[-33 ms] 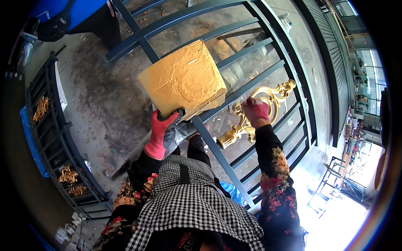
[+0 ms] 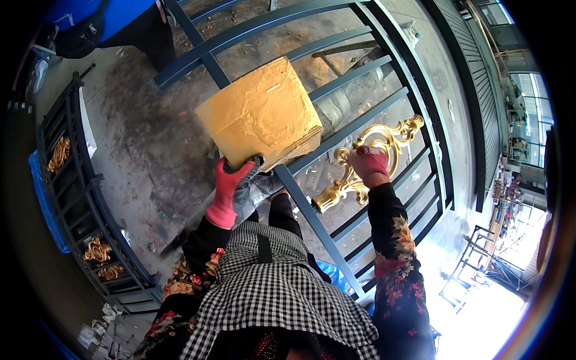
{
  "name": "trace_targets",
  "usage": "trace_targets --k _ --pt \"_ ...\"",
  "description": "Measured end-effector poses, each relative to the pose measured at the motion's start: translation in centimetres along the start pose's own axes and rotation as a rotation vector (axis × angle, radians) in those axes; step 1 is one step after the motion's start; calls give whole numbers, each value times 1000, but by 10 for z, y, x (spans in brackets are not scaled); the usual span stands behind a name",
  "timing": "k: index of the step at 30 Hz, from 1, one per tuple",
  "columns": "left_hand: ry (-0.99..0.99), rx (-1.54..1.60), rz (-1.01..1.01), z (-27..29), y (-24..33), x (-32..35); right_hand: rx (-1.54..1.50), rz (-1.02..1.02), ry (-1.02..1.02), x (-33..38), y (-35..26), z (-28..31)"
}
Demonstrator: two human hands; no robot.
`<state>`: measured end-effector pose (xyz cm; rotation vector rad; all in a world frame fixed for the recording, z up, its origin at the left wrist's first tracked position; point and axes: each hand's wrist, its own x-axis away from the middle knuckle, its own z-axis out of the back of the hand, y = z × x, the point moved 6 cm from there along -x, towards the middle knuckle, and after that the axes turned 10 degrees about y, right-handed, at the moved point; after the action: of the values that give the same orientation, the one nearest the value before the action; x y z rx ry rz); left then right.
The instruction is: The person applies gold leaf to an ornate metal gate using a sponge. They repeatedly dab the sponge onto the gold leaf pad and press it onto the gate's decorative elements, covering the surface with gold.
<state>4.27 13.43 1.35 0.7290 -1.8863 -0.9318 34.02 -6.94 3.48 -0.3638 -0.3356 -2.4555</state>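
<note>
A gilded scroll ornament (image 2: 366,165), its leafy curls bright gold, sits fixed between two slanting bars of a dark blue-grey metal gate (image 2: 384,60) that lies roughly flat above a stained concrete floor (image 2: 138,138). The right hand (image 2: 369,161), in a pinkish-red glove, rests on the middle of the ornament with its fingers curled over the scrollwork; whether it also holds a brush or cloth cannot be told. The left hand (image 2: 231,180), gloved alike, grips the lower near edge of a cardboard box (image 2: 261,114) smeared all over with gold paint, fingers closed on the rim and the box tilted on the bars just left of the ornament. The person wears a black-and-white checked apron over floral sleeves.

To the far left, a second gate section (image 2: 78,198) carries more gold ornaments (image 2: 96,249). At top left another person in blue (image 2: 90,18) stands beside the gate.

Risks, as judged from this view: the box is held by one edge only, so a slackened grip could let it slide between the bars or tip wet gold onto the dark rails. A gloved palm pressed on fresh gilding could smudge it. Leaning across open bars invites a misplaced foot or knee.
</note>
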Motion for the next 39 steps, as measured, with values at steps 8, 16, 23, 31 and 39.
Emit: trace_targets --k 8,16,23,31,39 --pt "-32 -91 -30 13 12 4 -56 -46 112 27 7 0" --pt "-13 -36 52 1 31 15 -236 -66 230 46 -6 7" --pt "-86 -57 -95 17 27 12 -1049 -385 531 111 72 10" --pt "-203 -57 -149 -7 60 47 -1355 -542 563 179 67 -38" --pt "-204 -15 -97 -17 63 86 -696 -612 481 138 36 -84"
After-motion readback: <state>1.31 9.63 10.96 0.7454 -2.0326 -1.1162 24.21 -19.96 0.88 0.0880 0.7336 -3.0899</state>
